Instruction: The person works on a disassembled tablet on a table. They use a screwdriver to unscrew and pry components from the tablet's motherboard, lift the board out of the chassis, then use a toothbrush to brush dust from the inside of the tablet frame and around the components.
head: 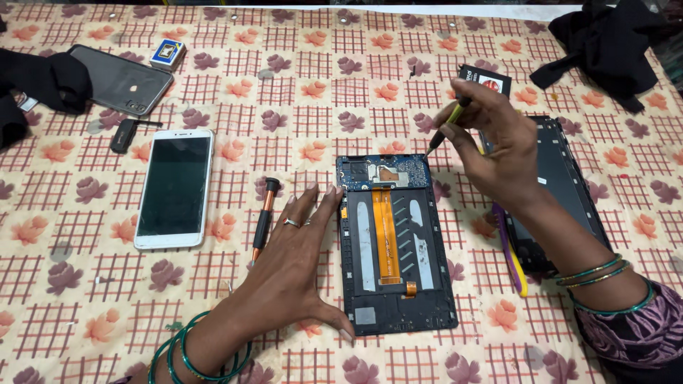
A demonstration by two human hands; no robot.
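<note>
Head view, left hand [288,267]: spread flat, bracing opened phone [393,242] at its left edge.
Right hand [498,153]: pinching screwdriver [447,122], tip at far circuit board [384,172].

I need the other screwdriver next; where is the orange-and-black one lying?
The orange-and-black screwdriver lies on the tablecloth left of centre, between the white phone and the left hand.

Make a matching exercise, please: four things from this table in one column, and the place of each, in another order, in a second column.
1. opened phone
2. white phone
3. yellow-handled tool
4. orange screwdriver

A. held in the right hand
B. lying just left of the left hand
C. under the left hand's fingertips
D. far left, screen up

Pairs: 1-C, 2-D, 3-A, 4-B
</note>
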